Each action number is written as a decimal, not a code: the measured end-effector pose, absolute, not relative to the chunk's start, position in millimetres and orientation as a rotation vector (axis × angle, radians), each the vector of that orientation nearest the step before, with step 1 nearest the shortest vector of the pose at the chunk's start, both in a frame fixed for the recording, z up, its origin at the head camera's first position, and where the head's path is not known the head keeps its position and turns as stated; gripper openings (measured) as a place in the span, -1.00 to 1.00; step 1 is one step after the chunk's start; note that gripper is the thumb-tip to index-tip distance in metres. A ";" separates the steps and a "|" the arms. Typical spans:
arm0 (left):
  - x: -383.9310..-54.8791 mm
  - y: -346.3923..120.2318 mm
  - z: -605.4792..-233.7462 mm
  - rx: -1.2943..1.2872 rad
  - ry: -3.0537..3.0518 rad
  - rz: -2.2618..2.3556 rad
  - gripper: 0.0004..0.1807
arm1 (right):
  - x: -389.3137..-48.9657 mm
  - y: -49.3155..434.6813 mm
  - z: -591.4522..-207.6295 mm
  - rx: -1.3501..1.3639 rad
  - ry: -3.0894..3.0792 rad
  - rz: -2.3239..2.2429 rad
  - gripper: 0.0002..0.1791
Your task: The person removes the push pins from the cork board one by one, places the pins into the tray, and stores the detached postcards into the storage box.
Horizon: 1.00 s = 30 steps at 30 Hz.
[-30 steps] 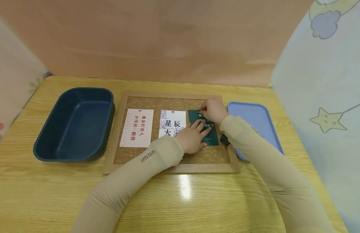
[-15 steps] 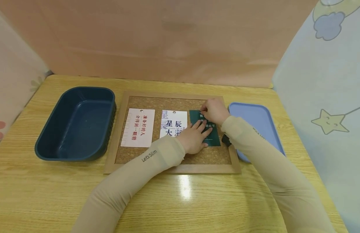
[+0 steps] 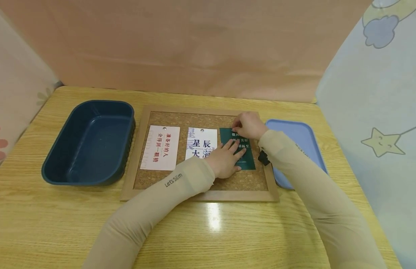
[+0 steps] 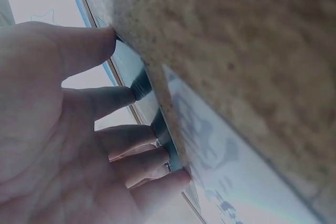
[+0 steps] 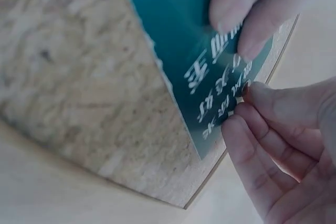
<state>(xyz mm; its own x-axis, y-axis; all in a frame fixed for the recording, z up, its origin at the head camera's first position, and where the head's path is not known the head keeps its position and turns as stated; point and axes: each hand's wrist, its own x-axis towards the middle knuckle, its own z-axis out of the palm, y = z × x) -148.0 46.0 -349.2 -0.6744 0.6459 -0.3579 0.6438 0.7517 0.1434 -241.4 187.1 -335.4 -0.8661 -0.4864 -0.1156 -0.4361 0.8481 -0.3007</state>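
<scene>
A dark green card [image 3: 245, 160] with white writing lies on the framed cork board [image 3: 181, 183]. My left hand [image 3: 222, 160] rests on its left part, fingers spread and the fingertips pressing it flat. At the card's top edge my right hand [image 3: 249, 125] pinches something small between thumb and forefinger. In the right wrist view the fingertips mostly hide this small thumbtack [image 5: 245, 89]. A white card [image 3: 201, 136] with blue writing and a pink card [image 3: 159, 149] with red writing lie to the left, each with a silver thumbtack at its top.
A deep dark blue bin [image 3: 88, 149] stands left of the board. On the right, a shallow light blue tray [image 3: 300, 145] lies partly under my right forearm. Curtains enclose the wooden table [image 3: 181, 235] at the back and sides.
My right hand stays at the card's top edge, its wrist shifting slightly right and up, uncovering more writing. The left hand holds its place. The head view has drifted a little.
</scene>
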 end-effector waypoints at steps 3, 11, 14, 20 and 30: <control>-147.7 47.1 -348.4 0.985 2.555 0.008 -0.29 | -242.6 187.7 -336.3 -0.697 2.829 -0.394 -0.84; -146.9 49.0 -348.3 0.997 2.554 -0.001 -0.29 | -244.4 187.8 -335.3 -0.631 2.796 -0.356 -0.84; -146.3 48.9 -347.3 0.995 2.555 0.001 -0.29 | -244.6 188.4 -336.1 -0.631 2.802 -0.335 -0.83; -147.6 47.2 -345.9 0.978 2.548 0.000 -0.29 | -242.8 188.3 -337.4 -0.571 2.765 -0.452 -0.83; -149.0 46.6 -347.7 0.988 2.546 0.003 -0.29 | -238.0 190.3 -343.7 -0.545 2.776 -0.619 -0.88</control>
<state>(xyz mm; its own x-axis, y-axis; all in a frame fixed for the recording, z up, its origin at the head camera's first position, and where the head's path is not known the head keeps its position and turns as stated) -149.0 46.6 -347.7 -0.6662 0.6468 -0.3712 0.6458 0.7493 0.1466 -238.0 190.3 -343.7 -0.9003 -0.4073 -0.1536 -0.3034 0.8402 -0.4496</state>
